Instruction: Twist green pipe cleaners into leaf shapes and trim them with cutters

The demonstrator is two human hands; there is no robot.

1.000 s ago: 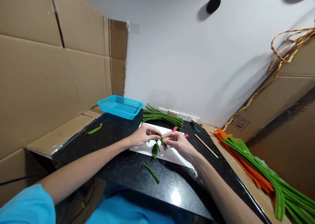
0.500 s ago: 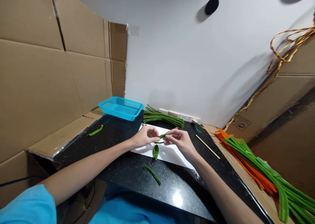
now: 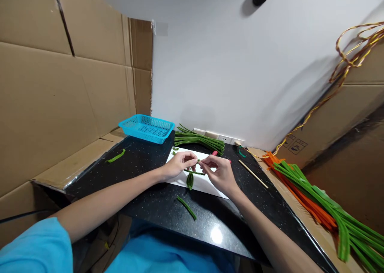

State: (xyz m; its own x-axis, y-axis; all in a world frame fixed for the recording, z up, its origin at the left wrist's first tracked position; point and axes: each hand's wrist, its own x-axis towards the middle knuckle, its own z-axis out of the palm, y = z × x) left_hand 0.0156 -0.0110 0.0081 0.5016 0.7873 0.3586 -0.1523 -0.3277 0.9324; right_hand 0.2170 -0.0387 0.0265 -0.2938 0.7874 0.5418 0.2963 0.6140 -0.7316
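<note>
My left hand [image 3: 179, 165] and my right hand [image 3: 220, 172] meet over a white sheet [image 3: 210, 185], fingertips almost touching. Both pinch a short, bent piece of green pipe cleaner [image 3: 198, 161], mostly hidden by the fingers. Just below them, a straight green stem [image 3: 195, 172] lies across the sheet. A leaf-shaped green loop [image 3: 190, 181] sits at the sheet's near edge, and a loose green length [image 3: 186, 208] rests on the black tabletop closer to me. Small green bits [image 3: 175, 148] lie at the sheet's far left corner.
Behind the sheet is a bundle of green pipe cleaners [image 3: 199, 140], with a blue basket [image 3: 147, 129] to its left. Red handles [image 3: 215, 153] show beyond my right hand. A wooden stick [image 3: 253, 174] and orange [image 3: 303, 201] and bright green strips [image 3: 327, 213] lie at right.
The green piece between my hands now shows as a smaller bit, and my fingertips are closer together. The straight stem below is more visible. The camera view has shifted slightly.
</note>
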